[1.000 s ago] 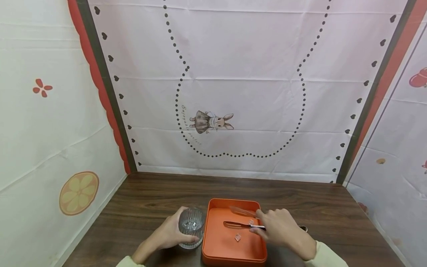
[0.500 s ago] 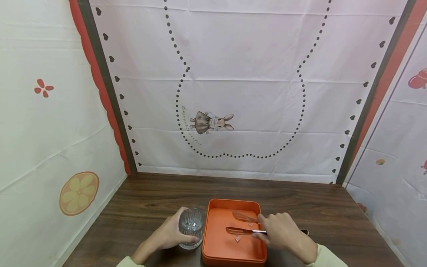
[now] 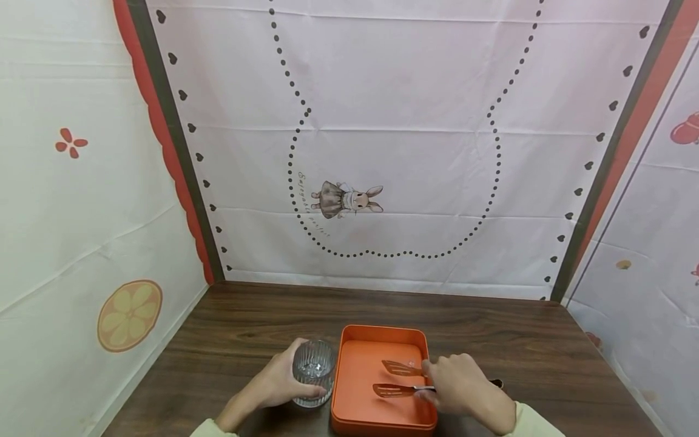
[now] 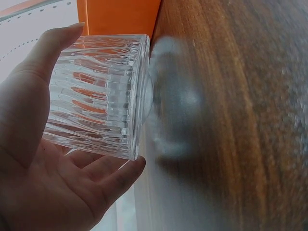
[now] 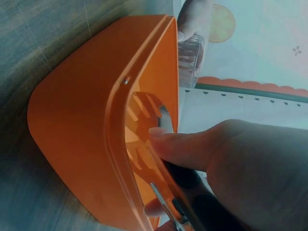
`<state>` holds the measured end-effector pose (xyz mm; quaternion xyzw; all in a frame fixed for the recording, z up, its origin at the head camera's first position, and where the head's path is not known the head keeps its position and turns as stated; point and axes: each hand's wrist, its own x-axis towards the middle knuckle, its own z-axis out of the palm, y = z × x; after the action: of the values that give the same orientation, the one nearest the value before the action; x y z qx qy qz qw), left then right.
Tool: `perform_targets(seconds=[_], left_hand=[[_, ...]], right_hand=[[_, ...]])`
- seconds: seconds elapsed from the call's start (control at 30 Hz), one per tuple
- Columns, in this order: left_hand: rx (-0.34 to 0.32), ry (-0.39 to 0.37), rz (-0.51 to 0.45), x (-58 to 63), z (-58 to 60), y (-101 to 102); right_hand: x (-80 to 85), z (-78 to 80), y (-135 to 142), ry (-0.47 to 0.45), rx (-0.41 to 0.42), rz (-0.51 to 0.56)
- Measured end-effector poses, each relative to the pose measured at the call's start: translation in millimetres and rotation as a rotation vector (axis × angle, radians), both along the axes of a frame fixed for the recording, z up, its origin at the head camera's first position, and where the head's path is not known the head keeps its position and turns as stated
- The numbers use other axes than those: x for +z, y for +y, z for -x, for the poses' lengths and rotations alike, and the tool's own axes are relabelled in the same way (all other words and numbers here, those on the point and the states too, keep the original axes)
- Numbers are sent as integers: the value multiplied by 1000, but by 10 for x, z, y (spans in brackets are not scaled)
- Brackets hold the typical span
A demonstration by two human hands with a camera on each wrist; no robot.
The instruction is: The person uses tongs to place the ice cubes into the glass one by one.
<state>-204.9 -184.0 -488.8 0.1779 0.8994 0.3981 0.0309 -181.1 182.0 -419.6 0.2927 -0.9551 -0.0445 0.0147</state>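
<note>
My left hand (image 3: 281, 377) holds a ribbed clear glass (image 3: 314, 370), thumb on one side and fingers on the other. In the left wrist view the glass (image 4: 96, 96) stands close beside the orange box. My right hand (image 3: 455, 382) grips a pair of tongs with dark handles and slotted, see-through brownish tips (image 3: 394, 390). The tongs' tips are spread apart inside the open orange box (image 3: 355, 419). A small clear cube (image 3: 412, 363) shows near the upper tip. Whether anything lies beneath the lower tip is hard to see.
The box and the glass stand on a dark wood-grain table (image 3: 262, 309). A printed white cloth (image 3: 404, 164) hangs behind the table, and similar cloths line both sides.
My right hand has moved the tongs slightly toward me over the box. A second clear cube, visible earlier, is now covered by the lower tip. My left hand and the glass stay put.
</note>
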Motion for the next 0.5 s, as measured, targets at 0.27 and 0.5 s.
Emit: perform_targets(seconds=[0.27, 0.5], left_hand=[[5, -3, 7, -3, 3, 0], [-1, 9, 3, 6, 2, 14]], right_hand=[[-15, -10, -12, -29, -21, -36], [-7, -14, -24, -51, -37, -38]])
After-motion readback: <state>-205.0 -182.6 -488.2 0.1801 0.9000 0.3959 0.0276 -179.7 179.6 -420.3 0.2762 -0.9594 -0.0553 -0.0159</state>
